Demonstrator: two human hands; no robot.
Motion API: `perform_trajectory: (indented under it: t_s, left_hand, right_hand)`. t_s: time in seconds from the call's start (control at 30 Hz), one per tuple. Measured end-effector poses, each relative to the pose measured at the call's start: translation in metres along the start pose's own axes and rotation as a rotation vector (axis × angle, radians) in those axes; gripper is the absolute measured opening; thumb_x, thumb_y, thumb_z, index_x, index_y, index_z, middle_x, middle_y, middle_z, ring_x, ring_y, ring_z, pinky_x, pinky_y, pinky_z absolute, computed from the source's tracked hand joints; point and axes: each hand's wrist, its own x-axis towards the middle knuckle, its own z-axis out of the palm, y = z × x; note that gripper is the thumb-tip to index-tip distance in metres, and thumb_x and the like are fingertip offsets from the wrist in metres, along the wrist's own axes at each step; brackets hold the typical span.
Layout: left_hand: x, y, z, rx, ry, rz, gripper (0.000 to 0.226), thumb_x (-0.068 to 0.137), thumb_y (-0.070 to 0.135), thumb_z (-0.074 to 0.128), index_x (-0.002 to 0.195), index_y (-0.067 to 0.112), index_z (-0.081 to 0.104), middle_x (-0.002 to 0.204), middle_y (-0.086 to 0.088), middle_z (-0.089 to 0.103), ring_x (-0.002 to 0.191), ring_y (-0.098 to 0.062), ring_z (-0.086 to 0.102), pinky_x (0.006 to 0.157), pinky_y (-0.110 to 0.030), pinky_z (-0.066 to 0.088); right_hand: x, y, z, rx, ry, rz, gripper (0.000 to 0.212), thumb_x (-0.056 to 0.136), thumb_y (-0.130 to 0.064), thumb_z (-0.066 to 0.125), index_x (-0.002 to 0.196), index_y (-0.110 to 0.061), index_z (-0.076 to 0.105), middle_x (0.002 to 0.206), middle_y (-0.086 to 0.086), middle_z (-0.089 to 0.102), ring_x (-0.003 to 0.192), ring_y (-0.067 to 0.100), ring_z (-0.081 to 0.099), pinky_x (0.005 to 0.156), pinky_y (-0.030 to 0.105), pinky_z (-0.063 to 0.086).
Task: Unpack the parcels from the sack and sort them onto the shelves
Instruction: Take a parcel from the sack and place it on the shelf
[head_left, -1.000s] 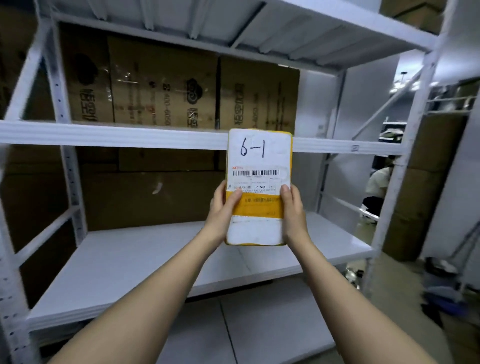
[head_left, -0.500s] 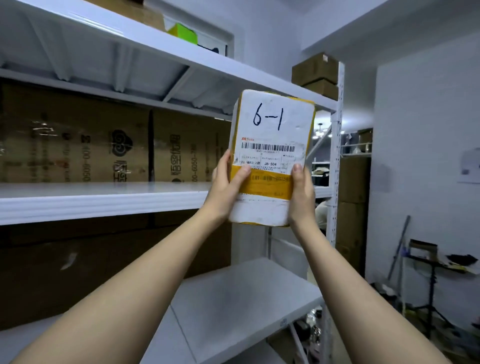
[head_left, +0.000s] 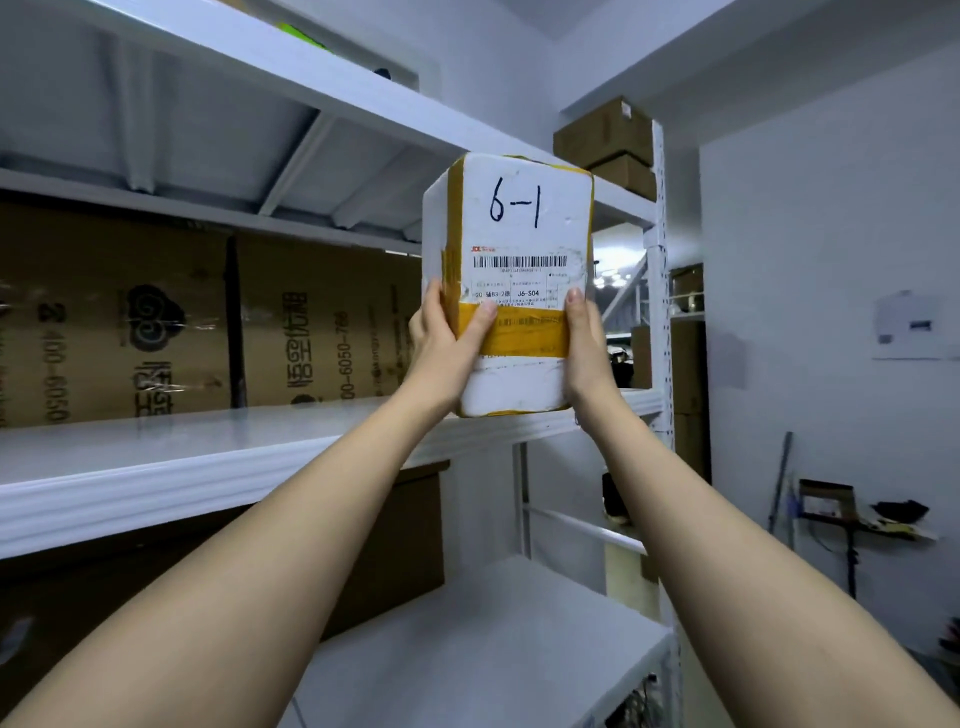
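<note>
A white foam parcel (head_left: 524, 218) bound with yellow tape, marked "6-1" and bearing a barcode label, is held upright in front of the white metal shelving. My left hand (head_left: 441, 353) grips its left edge, thumb across the tape. On the parcel's right edge, my right hand (head_left: 584, 348) holds it with the thumb pointing up. The parcel hangs in the air above the front lip of the middle shelf (head_left: 208, 467), below the upper shelf (head_left: 311, 78). No sack is in view.
Large brown cartons (head_left: 171, 322) fill the back of the middle shelf. Two small cartons (head_left: 608, 140) sit on the top shelf at right. A lower shelf (head_left: 493, 639) lies below. A white upright post (head_left: 660, 312) ends the rack; a stand with clutter (head_left: 841, 514) is by the right wall.
Both hands have raised the parcel from the lower shelf level up to the middle shelf, and my view has tilted upward and to the right. Grip is unchanged.
</note>
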Motion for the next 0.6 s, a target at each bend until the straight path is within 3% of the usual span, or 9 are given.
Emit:
perform_trajectory:
  t_s: [0.33, 0.6]
  left_hand:
    - [0.055, -0.037, 0.058, 0.107, -0.024, -0.072, 0.084, 0.089, 0.059, 0.051, 0.152, 0.03, 0.005, 0.156, -0.005, 0.01, 0.143, -0.029, 0.015, 0.117, -0.051, 0.016]
    - [0.104, -0.081, 0.16, 0.144, 0.013, -0.102, 0.087, 0.087, 0.059, 0.053, 0.152, 0.029, 0.003, 0.155, -0.004, 0.011, 0.143, -0.032, 0.015, 0.117, -0.054, 0.016]
  right_hand:
    - [0.078, 0.063, -0.024, 0.056, -0.014, 0.038, 0.028, 0.101, -0.044, 0.036, 0.112, -0.025, 0.053, 0.117, 0.004, 0.062, 0.111, 0.022, 0.059, 0.104, 0.048, 0.044]
    - [0.159, 0.134, -0.09, 0.119, -0.09, 0.112, 0.041, 0.102, -0.042, 0.035, 0.129, -0.019, 0.053, 0.126, 0.008, 0.061, 0.116, 0.023, 0.059, 0.103, 0.044, 0.045]
